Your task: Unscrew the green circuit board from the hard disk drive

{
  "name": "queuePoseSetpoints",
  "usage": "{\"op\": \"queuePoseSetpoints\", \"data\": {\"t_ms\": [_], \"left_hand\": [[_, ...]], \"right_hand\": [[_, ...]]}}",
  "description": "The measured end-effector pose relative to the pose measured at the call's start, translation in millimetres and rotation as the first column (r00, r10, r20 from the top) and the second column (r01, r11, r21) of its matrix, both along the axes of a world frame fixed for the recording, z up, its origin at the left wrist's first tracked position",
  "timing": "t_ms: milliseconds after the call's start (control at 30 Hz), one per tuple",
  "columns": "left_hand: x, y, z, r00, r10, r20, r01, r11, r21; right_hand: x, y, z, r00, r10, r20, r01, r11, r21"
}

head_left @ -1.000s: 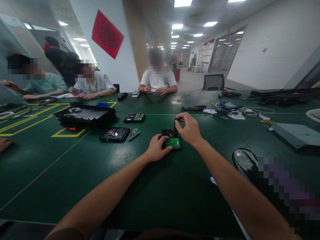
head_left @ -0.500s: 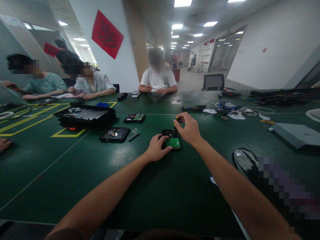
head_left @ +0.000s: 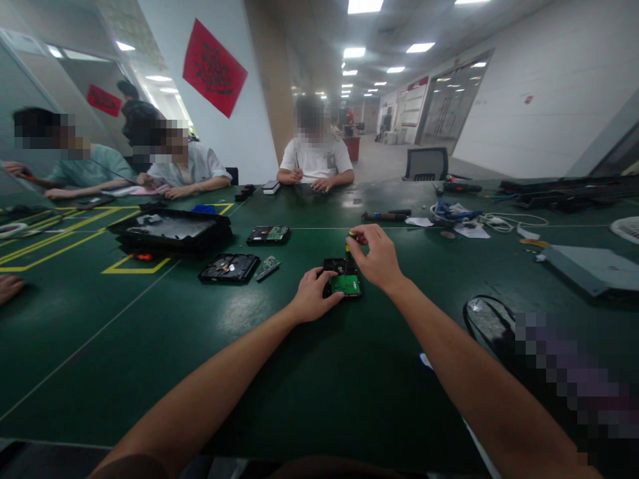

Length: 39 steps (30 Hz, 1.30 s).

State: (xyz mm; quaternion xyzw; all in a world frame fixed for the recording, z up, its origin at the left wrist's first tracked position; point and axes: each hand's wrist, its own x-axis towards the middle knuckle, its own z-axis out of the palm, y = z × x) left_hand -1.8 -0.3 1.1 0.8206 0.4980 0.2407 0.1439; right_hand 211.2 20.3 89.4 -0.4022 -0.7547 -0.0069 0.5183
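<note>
A black hard drive (head_left: 341,267) with a green circuit board (head_left: 346,286) facing up lies flat on the green table. My left hand (head_left: 311,297) steadies it, with fingers on its left side and the thumb at its near edge. Pinched in the fingertips of my right hand (head_left: 378,258) is a screwdriver (head_left: 348,248) with a yellow and black handle. It stands roughly upright over the drive, its shaft pointing down at the board. Whether the tip sits in a screw is too small to tell.
Left of the drive lie a loose circuit board (head_left: 268,267), an opened hard drive (head_left: 229,268) and another hard drive (head_left: 268,235). Farther left is a black tray (head_left: 172,229). A grey metal box (head_left: 594,269) is at right. Several people sit around the table.
More of the screwdriver's yellow handle shows beside my right fingers, which have shifted slightly around it. My left hand and the hard drive stay in place.
</note>
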Motion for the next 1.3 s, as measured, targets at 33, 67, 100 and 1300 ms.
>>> {"op": "queuePoseSetpoints", "data": {"t_ms": [33, 67, 100, 1300], "left_hand": [[0.1, -0.4, 0.6, 1.0, 0.0, 0.001, 0.0, 1.0, 0.001], [0.2, -0.8, 1.1, 1.0, -0.001, 0.002, 0.001, 1.0, 0.001], [0.3, -1.1, 1.7, 1.0, -0.001, 0.003, 0.001, 1.0, 0.0], [-0.5, -0.7, 2.5, 1.0, -0.002, 0.005, 0.002, 1.0, -0.011]], "right_hand": [[-0.1, 0.0, 0.0, 1.0, -0.004, 0.001, 0.004, 1.0, 0.002], [-0.1, 0.2, -0.2, 1.0, -0.008, -0.004, 0.008, 1.0, -0.003], [-0.1, 0.7, -0.6, 1.0, -0.013, -0.015, 0.013, 1.0, -0.014], [-0.2, -1.2, 2.3, 1.0, -0.003, 0.007, 0.003, 1.0, 0.008]]}}
